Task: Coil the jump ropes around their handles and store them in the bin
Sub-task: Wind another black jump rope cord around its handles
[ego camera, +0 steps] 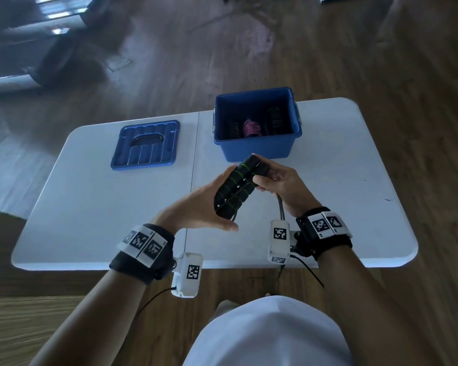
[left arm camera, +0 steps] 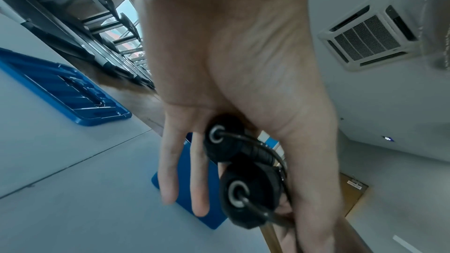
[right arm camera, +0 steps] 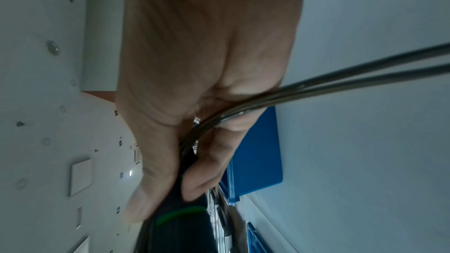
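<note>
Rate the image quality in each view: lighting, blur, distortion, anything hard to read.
Head view: dim and bluish, floor smeared at top left, table edges bowed, bin contents too dark to read. Left wrist view: strong wide-angle stretch, left hand looms large, fingertips blurred, handles soft. Right wrist view: right hand shadowed and soft, rope streaked.

The bin [ego camera: 257, 146] stands open-topped just beyond both hands, coiled ropes [ego camera: 251, 128] low inside; its lid [ego camera: 146, 145] lies apart on the tabletop [ego camera: 90, 207], leftward.
</note>
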